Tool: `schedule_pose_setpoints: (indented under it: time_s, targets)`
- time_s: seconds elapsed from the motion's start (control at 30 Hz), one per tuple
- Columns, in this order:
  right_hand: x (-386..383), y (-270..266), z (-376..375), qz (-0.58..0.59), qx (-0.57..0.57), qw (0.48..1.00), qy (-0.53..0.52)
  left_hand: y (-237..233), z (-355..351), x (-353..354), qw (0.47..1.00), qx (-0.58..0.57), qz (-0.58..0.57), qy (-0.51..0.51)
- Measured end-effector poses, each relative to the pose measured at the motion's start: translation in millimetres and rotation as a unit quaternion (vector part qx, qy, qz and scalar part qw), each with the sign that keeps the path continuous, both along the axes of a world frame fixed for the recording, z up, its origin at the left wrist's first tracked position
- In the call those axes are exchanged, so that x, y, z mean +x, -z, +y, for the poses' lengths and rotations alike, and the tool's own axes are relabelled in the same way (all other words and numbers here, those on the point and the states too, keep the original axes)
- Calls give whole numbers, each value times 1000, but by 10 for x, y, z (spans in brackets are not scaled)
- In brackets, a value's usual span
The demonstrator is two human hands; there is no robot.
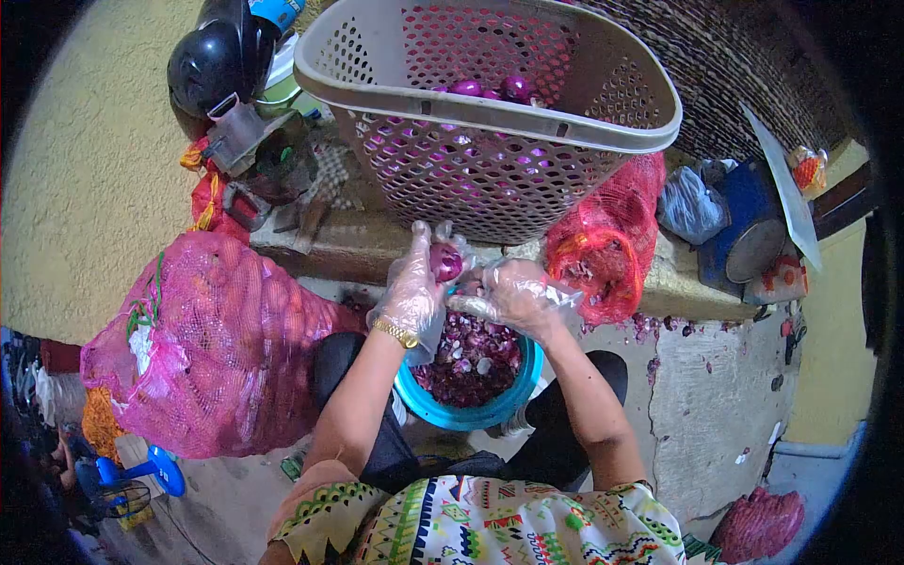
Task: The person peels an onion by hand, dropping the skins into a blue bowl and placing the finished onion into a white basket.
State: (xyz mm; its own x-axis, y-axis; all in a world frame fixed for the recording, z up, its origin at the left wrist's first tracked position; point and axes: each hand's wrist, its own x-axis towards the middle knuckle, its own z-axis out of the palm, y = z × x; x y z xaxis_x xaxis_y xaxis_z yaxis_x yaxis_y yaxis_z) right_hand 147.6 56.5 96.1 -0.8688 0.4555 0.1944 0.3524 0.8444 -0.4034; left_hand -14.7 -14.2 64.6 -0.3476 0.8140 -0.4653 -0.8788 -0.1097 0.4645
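Observation:
Both hands wear clear plastic gloves. My left hand (411,287), with a gold watch at the wrist, is closed around a purple-red onion (445,263). Close beside it on the right, my right hand (520,296) has its fingers curled and its thumb pointing toward the onion; whatever it grips is hidden. Beneath both hands, between my knees, stands a blue tub (452,416) filled with onion skins and trimmings (471,363).
A grey perforated basket (490,118) holding peeled onions (515,88) stands ahead on a ledge. A bulging pink mesh sack (226,348) sits at left. An open red mesh sack (603,254) leans at right. Skins litter the floor (706,405).

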Motion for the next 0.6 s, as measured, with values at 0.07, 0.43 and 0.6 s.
schedule_pose_setpoints:
  time_s: [0.07, 0.43, 0.6]
  targets:
    - [55, -175, -4, 2, -26, 999, -20, 30, -15, -43, 1000, 11, -16, -15]
    - [60, 2, -6, -52, 36, 998, -14, 179, -84, -259, 998, -3, -61, -29]
    - [8, -38, -89, -137, -24, 990, -6, 135, -129, -296, 997, -23, -42, -53]
